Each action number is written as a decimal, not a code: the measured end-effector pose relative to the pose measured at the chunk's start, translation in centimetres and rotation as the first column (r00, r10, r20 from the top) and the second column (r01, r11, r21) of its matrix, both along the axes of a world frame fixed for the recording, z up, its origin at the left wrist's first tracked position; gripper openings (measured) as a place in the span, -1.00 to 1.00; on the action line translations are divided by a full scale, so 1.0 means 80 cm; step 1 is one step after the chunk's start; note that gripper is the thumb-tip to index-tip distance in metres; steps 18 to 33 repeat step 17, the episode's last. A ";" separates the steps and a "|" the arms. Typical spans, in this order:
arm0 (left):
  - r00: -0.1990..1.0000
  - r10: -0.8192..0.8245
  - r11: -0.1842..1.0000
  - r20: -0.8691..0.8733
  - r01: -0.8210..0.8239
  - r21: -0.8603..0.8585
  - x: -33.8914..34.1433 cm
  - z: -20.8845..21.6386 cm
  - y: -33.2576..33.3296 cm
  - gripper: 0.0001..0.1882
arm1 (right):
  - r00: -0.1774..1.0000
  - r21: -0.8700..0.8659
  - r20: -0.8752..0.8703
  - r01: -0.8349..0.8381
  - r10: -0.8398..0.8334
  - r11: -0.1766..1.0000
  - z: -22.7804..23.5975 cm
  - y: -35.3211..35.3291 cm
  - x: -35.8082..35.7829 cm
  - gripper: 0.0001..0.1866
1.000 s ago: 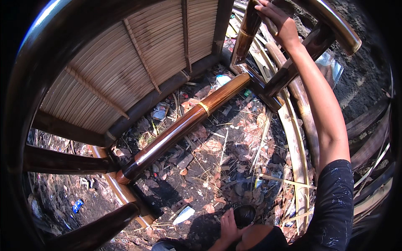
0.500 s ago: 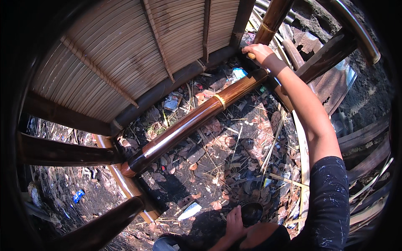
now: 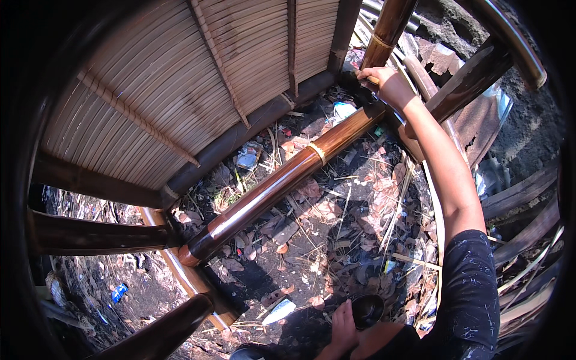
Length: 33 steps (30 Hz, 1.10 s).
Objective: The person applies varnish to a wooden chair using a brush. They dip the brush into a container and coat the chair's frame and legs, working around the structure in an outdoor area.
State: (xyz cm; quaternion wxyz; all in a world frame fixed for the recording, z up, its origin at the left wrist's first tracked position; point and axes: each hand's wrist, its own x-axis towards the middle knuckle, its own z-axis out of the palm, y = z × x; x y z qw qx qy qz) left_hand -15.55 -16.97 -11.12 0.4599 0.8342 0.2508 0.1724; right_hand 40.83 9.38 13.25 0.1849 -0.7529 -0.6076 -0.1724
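My right hand [image 3: 394,87] reaches far out over the upper right corner of a glossy brown bamboo frame. Its fingers are closed around a short tan handle [image 3: 373,80]; the working end of this tool is hidden. Just below that hand, a shiny bamboo rail [image 3: 264,200] with a pale ring ends against the corner. Beside it a bamboo post [image 3: 387,42] rises. Low in the picture, my left hand [image 3: 343,329] grips the side of a small dark bowl [image 3: 368,310]; its thumb is hard to make out.
A panel of slatted bamboo [image 3: 162,78] fills the upper left. Dark bamboo legs [image 3: 99,232] jut in from the left. Dry leaves, straw and litter cover the ground [image 3: 312,240]. Rusty sheet metal [image 3: 477,132] and loose poles [image 3: 528,231] lie at the right.
My right hand has moved a little right and nearer, with the tan handle still in it. The view has shifted slightly. My left hand stays beside the bowl.
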 end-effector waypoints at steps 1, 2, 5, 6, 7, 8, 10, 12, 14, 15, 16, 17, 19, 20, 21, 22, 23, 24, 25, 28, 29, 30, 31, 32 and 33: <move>1.000 0.014 1.000 -0.003 -0.014 0.015 0.002 -0.002 -0.001 0.11 | 0.997 -0.136 -0.012 0.077 -0.079 0.988 0.004 -0.012 0.004 -0.81; 1.000 0.029 0.999 -0.007 -0.029 0.031 0.004 -0.005 -0.002 0.12 | 0.987 -0.269 -0.013 0.149 -0.158 0.952 0.006 -0.023 0.006 -0.81; 0.999 0.028 0.999 -0.042 -0.030 -0.045 0.000 0.016 -0.001 -0.03 | 0.970 -0.338 -0.033 0.215 -0.239 0.916 0.015 -0.056 -0.012 -0.83; 0.999 0.028 0.997 -0.042 -0.031 -0.075 0.005 0.024 0.002 -0.10 | 0.970 -0.219 -0.100 0.197 -0.222 0.956 0.027 -0.060 -0.020 -0.83; 0.999 0.046 0.999 -0.025 -0.046 -0.026 0.009 0.020 0.002 0.00 | 0.984 -0.018 -0.096 0.152 -0.153 0.988 0.011 -0.058 -0.011 -0.83; 0.999 0.046 0.999 -0.004 -0.046 0.013 0.009 0.015 0.000 0.11 | 0.989 0.031 -0.084 0.125 -0.122 0.992 0.006 -0.061 -0.001 -0.83; 0.999 0.050 0.997 0.019 -0.051 0.059 0.007 0.013 -0.002 0.23 | 0.975 -0.228 -0.096 0.175 -0.201 0.958 0.000 -0.068 0.002 -0.80; 0.998 0.060 0.995 0.026 -0.062 0.074 0.008 0.015 -0.001 0.24 | 0.939 -0.221 -0.098 0.302 -0.329 0.927 0.002 -0.068 -0.006 -0.79; 0.998 0.063 0.994 0.027 -0.065 0.092 0.006 0.015 -0.001 0.23 | 0.927 -0.039 -0.266 0.264 -0.264 0.964 -0.001 -0.074 -0.017 -0.78; 0.998 0.064 0.993 0.027 -0.067 0.100 0.005 0.014 -0.001 0.23 | 0.926 -0.149 -0.227 0.274 -0.303 0.950 -0.005 -0.071 -0.018 -0.76; 0.997 0.068 0.992 0.032 -0.071 0.102 0.007 0.012 -0.003 0.23 | 0.922 -0.257 -0.172 0.297 -0.346 0.920 -0.004 -0.070 -0.012 -0.74; 0.997 0.063 0.993 0.037 -0.066 0.098 0.008 0.012 -0.007 0.23 | 0.917 -0.361 -0.113 0.320 -0.382 0.876 -0.002 -0.065 -0.004 -0.72; 0.997 0.063 0.993 0.037 -0.066 0.098 0.008 0.012 -0.007 0.23 | 0.917 -0.361 -0.113 0.320 -0.382 0.876 -0.002 -0.065 -0.004 -0.72; 0.997 0.063 0.993 0.037 -0.066 0.098 0.008 0.012 -0.007 0.23 | 0.917 -0.361 -0.113 0.320 -0.382 0.876 -0.002 -0.065 -0.004 -0.72; 0.997 0.063 0.993 0.037 -0.066 0.098 0.008 0.012 -0.007 0.23 | 0.917 -0.361 -0.113 0.320 -0.382 0.876 -0.002 -0.065 -0.004 -0.72; 0.997 0.063 0.993 0.037 -0.066 0.098 0.008 0.012 -0.007 0.23 | 0.917 -0.361 -0.113 0.320 -0.382 0.876 -0.002 -0.065 -0.004 -0.72; 0.997 0.063 0.993 0.037 -0.066 0.098 0.008 0.012 -0.007 0.23 | 0.917 -0.361 -0.113 0.320 -0.382 0.876 -0.002 -0.065 -0.004 -0.72; 0.997 0.063 0.993 0.037 -0.066 0.098 0.008 0.012 -0.007 0.23 | 0.917 -0.361 -0.113 0.320 -0.382 0.876 -0.002 -0.065 -0.004 -0.72; 0.997 0.063 0.993 0.037 -0.066 0.098 0.008 0.012 -0.007 0.23 | 0.917 -0.361 -0.113 0.320 -0.382 0.876 -0.002 -0.065 -0.004 -0.72; 0.997 0.063 0.993 0.037 -0.066 0.098 0.008 0.012 -0.007 0.23 | 0.917 -0.361 -0.113 0.320 -0.382 0.876 -0.002 -0.065 -0.004 -0.72; 0.997 0.063 0.993 0.037 -0.066 0.098 0.008 0.012 -0.007 0.23 | 0.917 -0.361 -0.113 0.320 -0.382 0.876 -0.002 -0.065 -0.004 -0.72; 0.997 0.063 0.993 0.037 -0.066 0.098 0.008 0.012 -0.007 0.23 | 0.917 -0.361 -0.113 0.320 -0.382 0.876 -0.002 -0.065 -0.004 -0.72; 0.997 0.063 0.993 0.037 -0.066 0.098 0.008 0.012 -0.007 0.23 | 0.917 -0.361 -0.113 0.320 -0.382 0.876 -0.002 -0.065 -0.004 -0.72; 0.997 0.063 0.993 0.037 -0.066 0.098 0.008 0.012 -0.007 0.23 | 0.917 -0.361 -0.113 0.320 -0.382 0.876 -0.002 -0.065 -0.004 -0.72; 0.997 0.063 0.993 0.037 -0.066 0.098 0.008 0.012 -0.007 0.23 | 0.917 -0.361 -0.113 0.320 -0.382 0.876 -0.002 -0.065 -0.004 -0.72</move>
